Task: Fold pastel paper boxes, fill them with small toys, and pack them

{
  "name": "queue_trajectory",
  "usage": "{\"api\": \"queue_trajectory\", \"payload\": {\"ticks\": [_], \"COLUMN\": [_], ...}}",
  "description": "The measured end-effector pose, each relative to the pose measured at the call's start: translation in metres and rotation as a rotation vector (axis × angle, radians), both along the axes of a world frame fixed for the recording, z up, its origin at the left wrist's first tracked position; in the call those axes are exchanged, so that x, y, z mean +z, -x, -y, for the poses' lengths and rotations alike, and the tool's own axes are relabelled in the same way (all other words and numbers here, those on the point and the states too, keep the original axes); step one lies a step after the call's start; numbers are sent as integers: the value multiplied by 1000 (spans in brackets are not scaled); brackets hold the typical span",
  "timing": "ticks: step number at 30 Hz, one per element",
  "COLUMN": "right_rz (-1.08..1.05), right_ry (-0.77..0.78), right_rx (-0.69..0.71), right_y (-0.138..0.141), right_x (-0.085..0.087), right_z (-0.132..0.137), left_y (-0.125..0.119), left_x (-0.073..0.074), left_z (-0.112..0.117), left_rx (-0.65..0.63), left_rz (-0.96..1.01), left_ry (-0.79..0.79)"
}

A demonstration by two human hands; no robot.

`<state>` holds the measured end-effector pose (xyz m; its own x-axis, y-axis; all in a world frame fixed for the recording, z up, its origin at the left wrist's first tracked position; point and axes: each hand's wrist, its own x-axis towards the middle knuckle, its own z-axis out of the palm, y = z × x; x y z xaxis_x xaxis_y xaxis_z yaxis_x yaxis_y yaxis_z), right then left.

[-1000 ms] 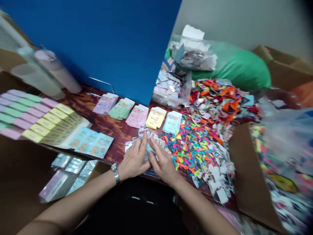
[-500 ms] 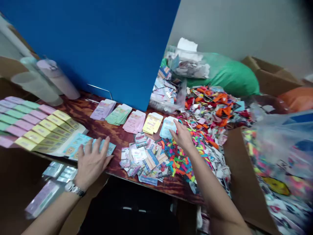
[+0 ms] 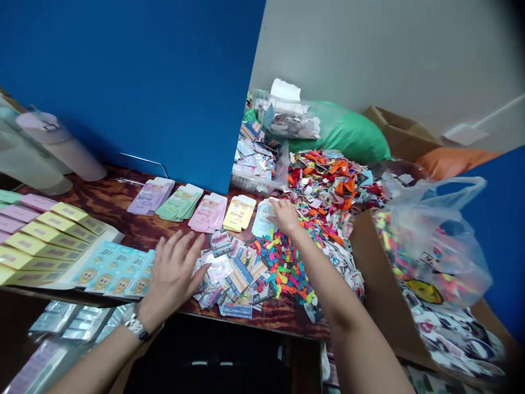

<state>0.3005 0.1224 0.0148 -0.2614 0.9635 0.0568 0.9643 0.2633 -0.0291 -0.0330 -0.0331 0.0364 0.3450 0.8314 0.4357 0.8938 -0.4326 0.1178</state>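
Observation:
My right hand reaches to a small stack of light blue flat cartons, thumb and fingertips closed on its right edge. My left hand is open, fingers spread and holding nothing. It hovers between a row of light blue filled boxes and a pile of printed cards. To the left of the blue stack lie flat cartons in yellow, pink, green and purple.
Small bright cut-out pieces heap beside the cards. Behind lie a larger mixed heap and a green bag. Yellow boxes stand at left, near a bottle. A cardboard box and a plastic bag are at right.
My left hand has lifted off the light blue boxes and moved right toward the cards. My right hand has come onto the light blue cartons. The view has turned right.

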Motion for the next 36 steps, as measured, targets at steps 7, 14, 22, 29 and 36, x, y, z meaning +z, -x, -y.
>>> {"api": "queue_trajectory", "payload": {"ticks": [7, 14, 22, 29, 36], "right_rz": [-227, -741, -778, -865, -1521], "right_ry": [-400, -318, -439, -227, 143], "right_rx": [41, 71, 62, 90, -210], "right_y": [13, 56, 69, 81, 83], "right_x": [67, 76, 58, 45, 48], "right_z": [72, 135, 148, 161, 149], "left_y": [-76, -127, -107, -95, -88], "left_x": [13, 3, -4, -2, -5], "left_z": [-30, -42, -29, -22, -17], "left_rx": [-240, -177, -112, -223, -314], "left_rz": [424, 472, 634, 578, 469], "left_ry": [130, 24, 242, 257, 171]}}
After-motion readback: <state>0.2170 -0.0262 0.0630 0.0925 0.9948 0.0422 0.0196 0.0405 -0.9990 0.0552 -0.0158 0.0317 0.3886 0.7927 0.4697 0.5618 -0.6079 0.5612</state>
